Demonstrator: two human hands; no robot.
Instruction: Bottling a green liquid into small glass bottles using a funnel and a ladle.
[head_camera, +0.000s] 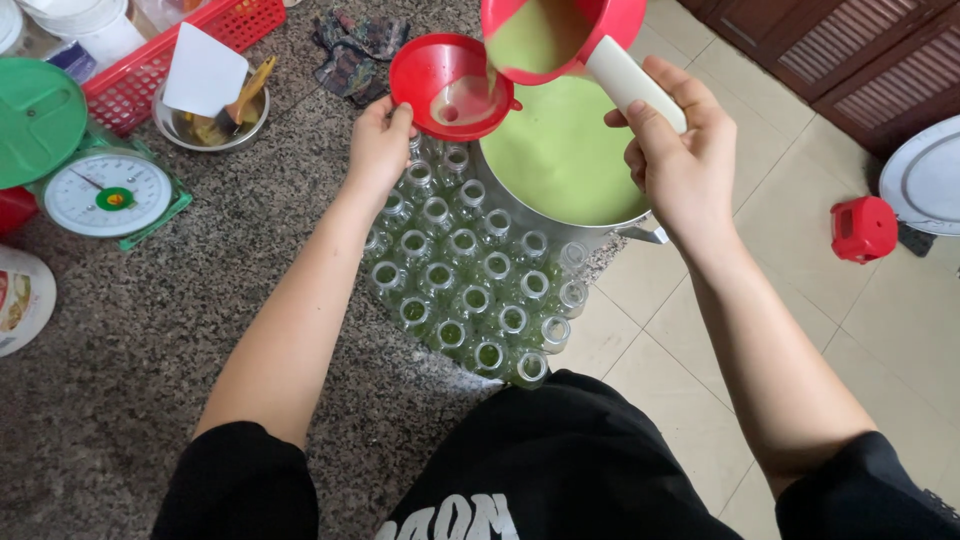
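Speckled grey stone makes up the table (130, 340), with pale floor tiles (800, 230) beside it. Many small clear glass bottles (465, 285) stand close together near its edge. The left hand (380, 145) pinches the rim of a red funnel (450, 85) sitting over the bottles. The right hand (680, 160) is closed around the white handle of a red scoop (565, 35), tipped so pale green liquid runs into the funnel. A big metal pot (565, 160) full of green liquid sits just behind.

Pouring pale green liquid (560, 150) from a red scoop (560, 35) with a white handle (630, 85) into a red funnel (450, 85). Showing clear bottles (470, 290) glinting green over a speckled grey-brown surface (120, 340). Sitting nearby, a green-and-white scale (105, 190) and a red basket (150, 70).
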